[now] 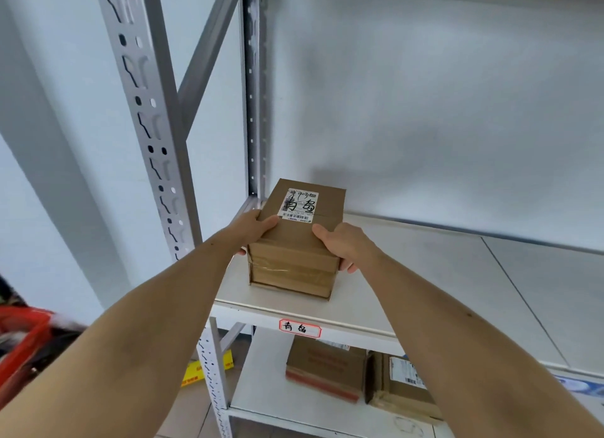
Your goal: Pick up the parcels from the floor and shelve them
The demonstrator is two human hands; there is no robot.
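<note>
1. Cardboard parcel (295, 238) sits on the white shelf board (425, 274), at the board's left end, roughly 6 o'clock of frame centre. Bottom face looks flat on the board.
2. Left hand (253, 228) grips the parcel's left side: thumb on the top face, fingers wrapped down the side wall.
3. Right hand (343, 243) grips the right side the same way: thumb on top, fingertips showing at the lower right edge. Both hands closed on the box, neither released.
4. Shipping label (298, 205) on the parcel's top face, far half, at 12 o'clock from the thumbs. Barcode plus large black handwritten characters.
5. Clear tape band across the parcel's near face.
6. Red-bordered tag (300, 328) on the shelf's front edge, 6 o'clock of the parcel, handwritten characters that look like the label's.
7. Grey slotted upright (153, 136) at 9–10 o'clock of the parcel; rear post (256, 110) at 12 o'clock, just behind the box's far left corner.
8. Lower shelf (261, 388): two more cardboard parcels side by side, one with a red stripe (327, 365) at 6 o'clock, one with a white label (402, 388) at 5 o'clock. They look close; can't tell if they touch.
9. Yellow packet (196, 370) on the floor at 7 o'clock, partly behind the front post.
10. Red crate (23, 346) at 8 o'clock, frame edge, blurred.
</note>
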